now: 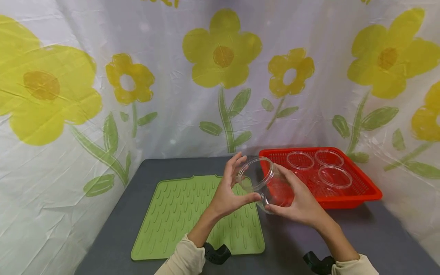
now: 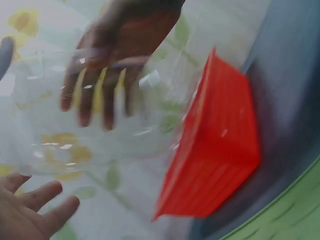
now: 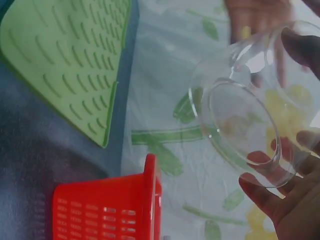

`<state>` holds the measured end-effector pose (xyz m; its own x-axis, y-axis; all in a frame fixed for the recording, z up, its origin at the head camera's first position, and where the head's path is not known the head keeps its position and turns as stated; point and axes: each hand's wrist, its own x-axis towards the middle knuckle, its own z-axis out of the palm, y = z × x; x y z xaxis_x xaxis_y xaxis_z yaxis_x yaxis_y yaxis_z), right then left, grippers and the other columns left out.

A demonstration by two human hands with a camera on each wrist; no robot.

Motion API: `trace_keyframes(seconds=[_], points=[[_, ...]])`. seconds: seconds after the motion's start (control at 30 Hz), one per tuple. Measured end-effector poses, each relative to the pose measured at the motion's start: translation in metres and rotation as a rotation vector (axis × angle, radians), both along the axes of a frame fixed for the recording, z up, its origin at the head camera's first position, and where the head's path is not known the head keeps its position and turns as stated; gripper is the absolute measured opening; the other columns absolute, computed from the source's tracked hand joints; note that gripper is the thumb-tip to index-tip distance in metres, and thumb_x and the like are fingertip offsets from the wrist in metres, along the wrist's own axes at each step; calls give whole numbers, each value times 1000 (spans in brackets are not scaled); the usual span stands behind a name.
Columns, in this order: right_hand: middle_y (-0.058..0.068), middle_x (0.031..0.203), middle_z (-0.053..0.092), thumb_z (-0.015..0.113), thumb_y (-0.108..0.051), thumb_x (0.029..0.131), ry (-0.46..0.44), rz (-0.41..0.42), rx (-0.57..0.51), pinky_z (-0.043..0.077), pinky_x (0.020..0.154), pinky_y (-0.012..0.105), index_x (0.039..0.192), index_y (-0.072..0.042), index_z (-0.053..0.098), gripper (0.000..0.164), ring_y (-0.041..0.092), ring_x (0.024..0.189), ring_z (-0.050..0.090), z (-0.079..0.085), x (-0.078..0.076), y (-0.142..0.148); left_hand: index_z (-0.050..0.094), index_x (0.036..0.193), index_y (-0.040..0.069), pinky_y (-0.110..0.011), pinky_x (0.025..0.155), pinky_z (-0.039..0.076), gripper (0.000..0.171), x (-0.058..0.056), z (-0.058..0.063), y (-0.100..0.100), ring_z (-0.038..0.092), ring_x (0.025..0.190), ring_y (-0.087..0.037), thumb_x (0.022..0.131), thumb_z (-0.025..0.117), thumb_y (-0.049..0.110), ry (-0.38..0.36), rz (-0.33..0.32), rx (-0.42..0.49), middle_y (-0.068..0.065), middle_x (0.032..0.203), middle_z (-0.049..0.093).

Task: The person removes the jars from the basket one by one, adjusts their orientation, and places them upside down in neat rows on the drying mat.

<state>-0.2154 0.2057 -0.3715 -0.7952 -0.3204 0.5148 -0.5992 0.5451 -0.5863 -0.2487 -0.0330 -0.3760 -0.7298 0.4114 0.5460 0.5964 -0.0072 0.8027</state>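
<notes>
A clear plastic jar [image 1: 256, 175] is held tilted above the table, its round rim toward the upper left. My right hand [image 1: 299, 194] grips it near the base, with the thumb on the near side and the fingers around the far side; the right wrist view shows these fingers [image 3: 270, 195] against the jar's bottom end. At the rim end, my left hand [image 1: 227, 187] is spread around the jar. In the left wrist view its fingers [image 2: 47, 200] look loosely bent and apart from the jar wall; whether its thumb touches is unclear.
A red perforated basket [image 1: 361, 194] stands at the right with three clear jars [image 1: 335, 177] in it. On the left of the dark table [image 1: 113, 244] lies a green ridged mat [image 1: 172, 217]. A flowered curtain [image 1: 172, 126] hangs behind.
</notes>
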Motion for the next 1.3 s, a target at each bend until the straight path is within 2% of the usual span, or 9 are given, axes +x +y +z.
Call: trace_keyframes(seconds=[0.2,0.33,0.5,0.67,0.8,0.87,1.07,1.13,1.3], points=[[8,151,50,96,-23,69,75,31,140,53,100,58,158,-17,35,108,28,133,51,-2,-1,-2,13,161,47,-60,111,43,100,-2,26,-9,35,151,-20,83,74,64,220,134,-396,18,167,23],[10,155,47,96,-25,68,88,50,178,49,104,62,158,-15,35,110,30,138,47,-2,0,-6,31,157,45,-53,107,48,85,-2,31,-11,45,143,-16,86,76,53,295,151,-509,17,160,39],[9,155,46,97,-26,68,94,55,193,48,104,63,159,-16,33,112,32,138,47,-1,3,-8,56,145,29,-36,94,56,64,-4,25,-12,56,129,-12,86,78,43,345,149,-435,8,145,56],[4,156,45,96,-26,69,38,53,75,48,106,60,159,-24,32,110,27,138,47,-2,4,-4,56,144,28,-31,85,58,62,-5,18,-17,60,121,-15,87,79,34,307,121,-294,5,143,57],[0,157,43,88,-13,76,-73,80,-126,47,109,30,159,-26,32,101,13,137,47,-4,5,3,53,145,25,-36,86,60,59,-6,10,-22,60,121,-24,91,75,30,217,70,-142,0,145,56],[0,159,40,80,-5,80,-137,145,-229,47,105,20,160,-24,29,97,8,137,47,-6,5,5,51,146,21,-38,89,60,57,-7,4,-24,59,123,-29,94,72,30,187,35,-61,-5,146,54],[14,158,36,67,2,87,-234,317,-412,58,95,30,162,-15,22,88,13,135,49,-10,3,3,46,149,13,-39,95,57,56,-5,-7,-24,56,124,-31,101,63,37,145,-4,73,-11,151,48],[17,159,34,66,3,88,-242,316,-434,57,96,30,162,-15,22,87,14,136,48,-9,3,2,45,149,12,-42,97,56,57,-5,-8,-24,55,126,-34,102,62,38,123,-13,85,-11,153,46],[9,157,40,66,4,90,-214,251,-429,55,97,26,160,-15,27,83,16,134,50,-7,4,1,42,152,14,-58,107,48,63,-5,-7,-25,49,137,-35,100,62,44,104,-10,44,-12,156,42]])
